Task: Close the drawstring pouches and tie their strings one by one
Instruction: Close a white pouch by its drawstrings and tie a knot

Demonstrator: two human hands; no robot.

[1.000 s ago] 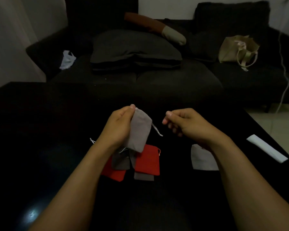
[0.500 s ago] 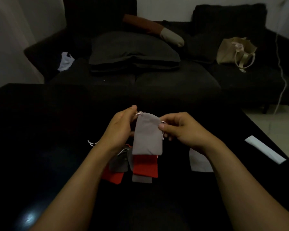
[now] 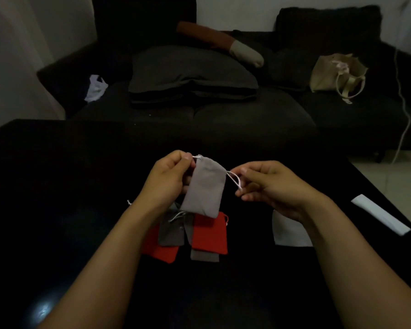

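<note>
I hold a grey drawstring pouch [image 3: 207,188] in the air above the black table [image 3: 57,186]. My left hand [image 3: 171,181] pinches the white string at the pouch's top left corner. My right hand [image 3: 271,184] pinches the white string loop [image 3: 234,180] coming out of the pouch's right side. Under the pouch lies a pile of pouches: a red one [image 3: 210,233], another red one [image 3: 159,248], a dark grey one [image 3: 172,231] and a grey one [image 3: 204,255]. A white pouch [image 3: 290,230] lies partly hidden beneath my right wrist.
A white strip of paper [image 3: 381,217] lies near the table's right edge. Beyond the table stands a dark sofa [image 3: 223,110] with a grey cushion [image 3: 190,70], a beige tote bag [image 3: 337,74] and a white plastic bag [image 3: 96,87]. A white cable [image 3: 405,110] hangs at right.
My right hand moved from the pouch's right edge outward, drawing the string loop out to the right. The pouch now tilts, its bottom swinging left. My left hand keeps its pinch.
</note>
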